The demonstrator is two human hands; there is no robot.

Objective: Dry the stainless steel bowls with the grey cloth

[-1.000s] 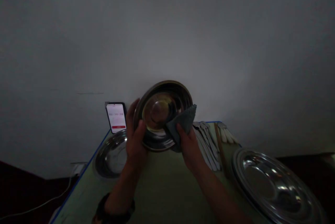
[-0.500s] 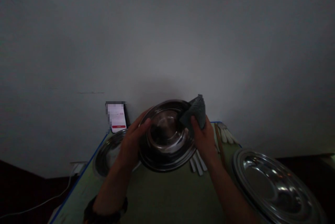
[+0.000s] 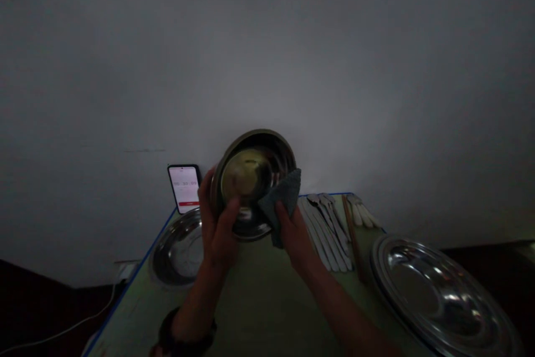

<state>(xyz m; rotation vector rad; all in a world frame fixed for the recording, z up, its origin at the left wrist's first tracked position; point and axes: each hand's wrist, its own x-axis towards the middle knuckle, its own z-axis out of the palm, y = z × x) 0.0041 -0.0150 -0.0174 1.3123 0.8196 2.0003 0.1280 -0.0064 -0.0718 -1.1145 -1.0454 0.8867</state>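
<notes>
Pretty dim shot, but here's what's readable: the steel bowl [image 3: 253, 181] is up off the table, held between both hands and tipped so its open side faces the camera. The left hand [image 3: 217, 229] is clamped on the bowl's lower left rim, with the thumb lying across the inside and the fingers wrapped round the back. The right hand [image 3: 295, 231] is closed around a grey cloth [image 3: 281, 201] and presses it against the bowl's right rim, so the cloth sits between that hand and the metal. The bowl ends up just above and between the two hands, with the cloth folded over its edge. Under the hands is a pale green table [image 3: 259, 301]. Just left of and below the left hand, a second shallow steel dish [image 3: 175, 248] lies flat on the table. Behind that, a phone [image 3: 184, 187] with a lit screen leans against the wall. Right of the right hand there's a row of metal spoons [image 3: 326, 223] laid side by side, then a pair of chopsticks [image 3: 353, 234], then some white spoons [image 3: 363, 215] further out. Well off to the right of the right forearm sits a big round steel tray [image 3: 438, 296]. There's a dark band [image 3: 184, 337] on the left wrist, and a white cable [image 3: 62, 329] trails on the floor way out past the left arm.
</notes>
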